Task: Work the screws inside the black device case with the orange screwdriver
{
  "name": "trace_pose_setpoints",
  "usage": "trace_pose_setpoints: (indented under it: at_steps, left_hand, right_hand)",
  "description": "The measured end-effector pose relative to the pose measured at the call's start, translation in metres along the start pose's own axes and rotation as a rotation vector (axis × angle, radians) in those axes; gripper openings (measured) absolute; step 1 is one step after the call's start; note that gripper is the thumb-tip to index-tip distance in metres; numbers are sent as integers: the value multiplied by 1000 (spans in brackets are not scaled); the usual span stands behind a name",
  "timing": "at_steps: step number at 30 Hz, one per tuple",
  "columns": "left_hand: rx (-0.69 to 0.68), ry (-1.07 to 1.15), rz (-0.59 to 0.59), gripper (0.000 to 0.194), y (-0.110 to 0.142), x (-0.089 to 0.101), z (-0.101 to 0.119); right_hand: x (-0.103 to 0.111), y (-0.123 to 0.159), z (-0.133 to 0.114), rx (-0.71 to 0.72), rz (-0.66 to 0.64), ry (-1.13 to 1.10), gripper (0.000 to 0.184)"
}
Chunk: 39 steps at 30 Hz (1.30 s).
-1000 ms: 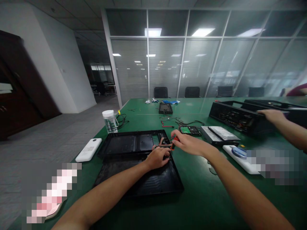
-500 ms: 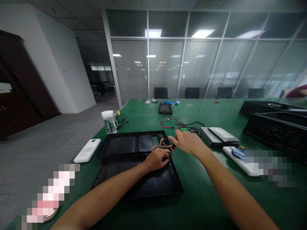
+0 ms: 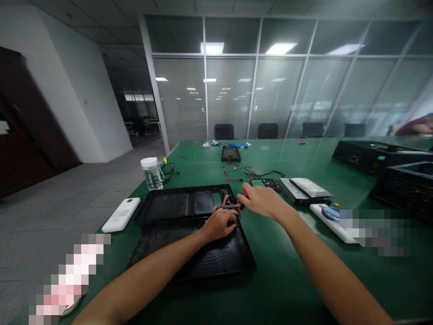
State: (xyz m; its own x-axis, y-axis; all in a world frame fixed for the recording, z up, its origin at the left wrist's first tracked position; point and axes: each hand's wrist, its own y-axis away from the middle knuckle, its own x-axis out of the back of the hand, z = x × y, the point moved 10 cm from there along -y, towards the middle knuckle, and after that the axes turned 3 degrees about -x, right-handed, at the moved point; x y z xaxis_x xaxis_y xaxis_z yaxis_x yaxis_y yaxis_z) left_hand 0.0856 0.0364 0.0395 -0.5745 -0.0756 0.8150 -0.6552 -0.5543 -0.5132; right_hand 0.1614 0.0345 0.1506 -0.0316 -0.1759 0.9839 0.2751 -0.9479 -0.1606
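My right hand (image 3: 265,200) is wrapped round a screwdriver (image 3: 242,198) with a red and black handle, held tip down at the right end of an opened black plastic casing. The casing lies as two shallow shells, a far one (image 3: 169,205) and a near one (image 3: 216,257). My left hand (image 3: 219,224) rests over the seam between them with its fingers curled in. What those fingers grip, if anything, is hidden. Just beyond them, striped ribbon wires (image 3: 227,203) loop out of the far shell, close to the screwdriver.
A clear bottle (image 3: 152,174) and a white phone-like device (image 3: 121,215) stand left. Beyond lie loose cables (image 3: 265,173), a green circuit board (image 3: 257,182) and a small black box (image 3: 231,154). To the right are a silver-topped box (image 3: 306,189), another white device (image 3: 333,222) and large black cases (image 3: 406,196).
The near large black case at the right has shifted further right. My view has turned slightly, moving the scene a little left. Both hands keep nearly the same place at the casing.
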Motion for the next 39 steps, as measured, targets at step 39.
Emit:
trace_pose_setpoints:
  at_steps: [39]
  left_hand:
    - [18, -17, -11, 27, 0, 2, 1]
  right_hand:
    - [-2, 3, 1, 45, -44, -104, 38]
